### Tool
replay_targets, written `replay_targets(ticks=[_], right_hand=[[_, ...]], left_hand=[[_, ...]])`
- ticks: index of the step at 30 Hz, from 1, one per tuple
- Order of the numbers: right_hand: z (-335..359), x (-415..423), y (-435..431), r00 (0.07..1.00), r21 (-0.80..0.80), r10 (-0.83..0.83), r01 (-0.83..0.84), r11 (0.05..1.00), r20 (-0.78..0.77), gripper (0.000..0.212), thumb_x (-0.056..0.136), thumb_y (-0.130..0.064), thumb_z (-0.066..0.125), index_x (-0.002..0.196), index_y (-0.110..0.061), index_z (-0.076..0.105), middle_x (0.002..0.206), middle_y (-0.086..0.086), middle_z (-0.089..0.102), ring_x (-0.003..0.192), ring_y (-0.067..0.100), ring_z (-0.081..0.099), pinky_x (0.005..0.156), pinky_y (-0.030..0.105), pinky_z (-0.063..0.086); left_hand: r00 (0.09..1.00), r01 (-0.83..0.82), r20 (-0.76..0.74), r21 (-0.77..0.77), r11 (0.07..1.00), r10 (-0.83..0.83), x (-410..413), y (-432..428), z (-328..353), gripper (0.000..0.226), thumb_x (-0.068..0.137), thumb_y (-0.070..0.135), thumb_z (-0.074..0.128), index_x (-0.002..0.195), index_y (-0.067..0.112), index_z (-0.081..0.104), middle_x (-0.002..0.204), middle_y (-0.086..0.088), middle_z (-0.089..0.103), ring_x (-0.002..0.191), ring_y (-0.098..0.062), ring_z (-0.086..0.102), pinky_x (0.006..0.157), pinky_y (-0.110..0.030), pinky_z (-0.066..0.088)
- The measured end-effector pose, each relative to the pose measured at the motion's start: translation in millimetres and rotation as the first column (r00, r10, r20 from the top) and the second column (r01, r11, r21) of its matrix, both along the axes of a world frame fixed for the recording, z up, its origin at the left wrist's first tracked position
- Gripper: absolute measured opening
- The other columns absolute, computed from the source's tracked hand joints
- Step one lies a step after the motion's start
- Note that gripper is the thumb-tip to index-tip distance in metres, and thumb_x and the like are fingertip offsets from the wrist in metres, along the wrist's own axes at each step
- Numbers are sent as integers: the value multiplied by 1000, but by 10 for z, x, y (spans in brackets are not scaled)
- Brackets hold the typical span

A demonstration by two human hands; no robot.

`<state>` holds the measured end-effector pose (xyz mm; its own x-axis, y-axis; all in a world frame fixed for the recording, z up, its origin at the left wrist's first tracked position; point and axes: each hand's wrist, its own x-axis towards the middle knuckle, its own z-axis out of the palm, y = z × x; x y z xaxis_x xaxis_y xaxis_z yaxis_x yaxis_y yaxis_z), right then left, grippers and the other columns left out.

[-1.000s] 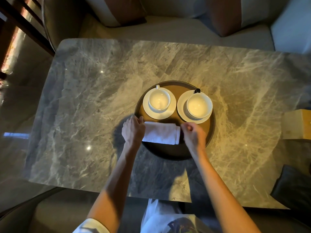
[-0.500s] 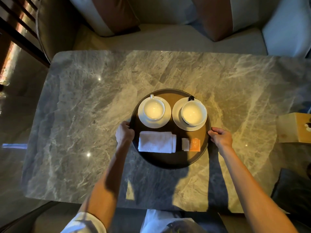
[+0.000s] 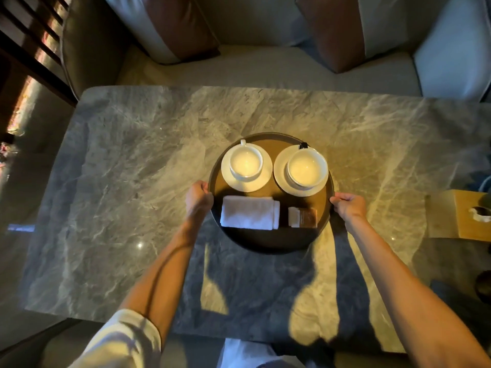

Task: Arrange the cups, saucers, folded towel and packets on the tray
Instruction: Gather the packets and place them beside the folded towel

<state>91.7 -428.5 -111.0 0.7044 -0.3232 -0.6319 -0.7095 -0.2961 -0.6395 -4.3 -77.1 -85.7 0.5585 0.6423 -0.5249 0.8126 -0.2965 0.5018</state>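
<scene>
Your left hand (image 3: 198,195) grips the left edge of the round tray (image 3: 268,241), and your right hand (image 3: 348,205) grips its right edge. Two cups (image 3: 246,163) on saucers (image 3: 300,191) sit at the tray's far edge. The folded towel (image 3: 249,216) and packets (image 3: 303,217) lie nearer you, on the marble table (image 3: 132,168).

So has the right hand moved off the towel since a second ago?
Yes. The right hand has gone outward to the right, away from the folded towel, and now grips the tray at its right rim, beyond the packets.
</scene>
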Motion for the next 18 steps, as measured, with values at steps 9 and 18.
replay_targets(ticks=[9, 18], right_hand=[[106, -12, -17, 1000, 89, 19, -17, 996, -13, 36, 92, -5, 63, 128, -4, 60, 127, 18, 64, 117, 32, 61, 106, 43, 48], [297, -848, -7, 999, 220, 10, -2, 976, -37, 33, 99, -17, 52, 131, -13, 58, 98, -3, 64, 91, 16, 62, 82, 34, 56]], left_hand=[[993, -100, 59, -95, 990, 106, -78, -124, 70, 29, 93, 3, 50, 121, 0, 57, 116, -24, 65, 108, -38, 62, 96, -46, 52], [990, -103, 50, -374, 922, 131, -851, -669, 266, 22, 100, 3, 37, 94, 2, 58, 81, -19, 55, 69, -26, 57, 69, -39, 56]])
